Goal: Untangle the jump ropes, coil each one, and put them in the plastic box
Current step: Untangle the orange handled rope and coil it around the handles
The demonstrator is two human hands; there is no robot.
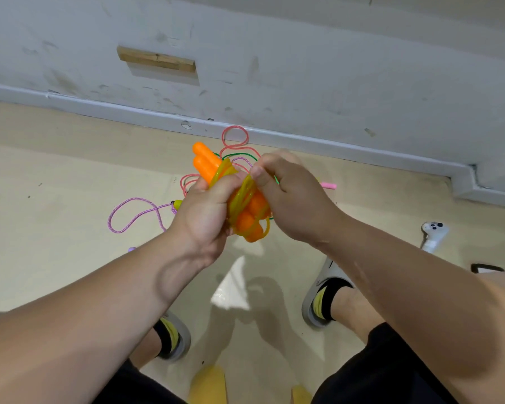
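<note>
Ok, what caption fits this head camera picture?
Left hand and right hand grip the orange jump rope, cord looped round its handles, above tangled ropes.

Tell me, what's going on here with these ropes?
A person has the orange jump rope in both hands: the left hand grips its two handles, and the right hand pinches the yellow-orange cord wound around them. A pink rope and a purple braided rope lie tangled on the floor beyond.

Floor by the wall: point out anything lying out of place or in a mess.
Pink rope, purple rope and green rope lie tangled in a heap. A white controller lies beside the right shoe, unrelated to the ropes.
</note>
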